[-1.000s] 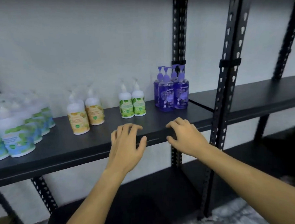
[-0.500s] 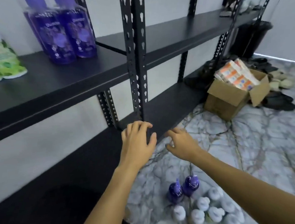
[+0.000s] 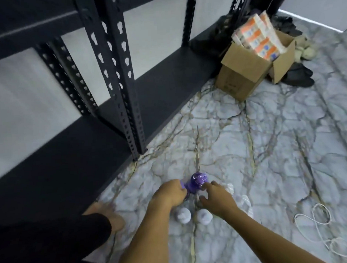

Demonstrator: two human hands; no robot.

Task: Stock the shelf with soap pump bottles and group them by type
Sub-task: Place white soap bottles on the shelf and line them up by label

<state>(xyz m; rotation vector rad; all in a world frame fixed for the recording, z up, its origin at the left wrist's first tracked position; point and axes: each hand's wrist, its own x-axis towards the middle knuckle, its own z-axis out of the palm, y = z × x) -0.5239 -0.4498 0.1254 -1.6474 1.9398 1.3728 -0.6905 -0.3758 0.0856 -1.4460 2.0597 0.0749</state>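
Note:
Several soap pump bottles stand on the marble floor below me. A purple bottle (image 3: 198, 180) stands at the front of the group. My left hand (image 3: 168, 194) is closed around a second purple bottle (image 3: 183, 185), mostly hidden by my fingers. My right hand (image 3: 216, 198) has its fingers spread, with the fingertips touching the visible purple bottle. White-capped bottles (image 3: 184, 214) (image 3: 204, 217) stand just below my hands, and more of them (image 3: 245, 202) are partly hidden behind my right hand. The image is blurred.
The black rack's bottom shelf (image 3: 166, 88) runs along the left, with an upright post (image 3: 128, 113) close by. A cardboard box (image 3: 243, 72) of orange-and-white packs sits at the far right. A white cable (image 3: 315, 220) lies on the floor. My bare foot (image 3: 110, 215) is at the left.
My view has dropped from the stocked upper shelf to the floor. Both hands moved down to the purple bottles, and my left hand closed on one.

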